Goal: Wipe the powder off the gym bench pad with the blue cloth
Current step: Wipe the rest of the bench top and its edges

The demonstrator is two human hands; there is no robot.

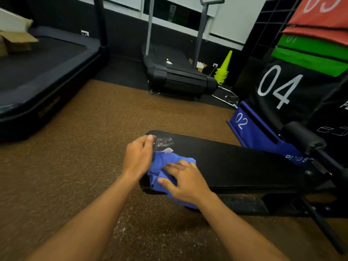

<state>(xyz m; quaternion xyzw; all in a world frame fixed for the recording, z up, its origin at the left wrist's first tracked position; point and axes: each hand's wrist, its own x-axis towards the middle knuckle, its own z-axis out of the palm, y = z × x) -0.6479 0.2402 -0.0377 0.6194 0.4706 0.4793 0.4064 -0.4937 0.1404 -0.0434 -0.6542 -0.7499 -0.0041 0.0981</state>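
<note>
- Blue cloth (163, 166) lies bunched on the near left end of the black gym bench pad (235, 164), with one edge hanging over the pad's front side.
- Right hand (185, 180) lies flat on the cloth, its fingers (170, 166) spread and nearly straight, pressing the fabric onto the pad; the thumb points left across the cloth.
- Left hand (138, 157) sits at the pad's left end, just beside the cloth, its fingers curled around a crumpled clear plastic wrapper (162, 142) that rests on the pad.
- Both forearms reach in from the bottom edge, the left one straighter, the right one angled inward.
- A small pale tag (168, 150) shows at the cloth's far edge.
- White powder specks (120, 228) dot the brown speckled floor (84, 147) below the pad.
- Two treadmills (175, 76) stand behind, a stack of yellow-green cones (223, 70) near the wall, and numbered soft boxes (278, 85) at right.
</note>
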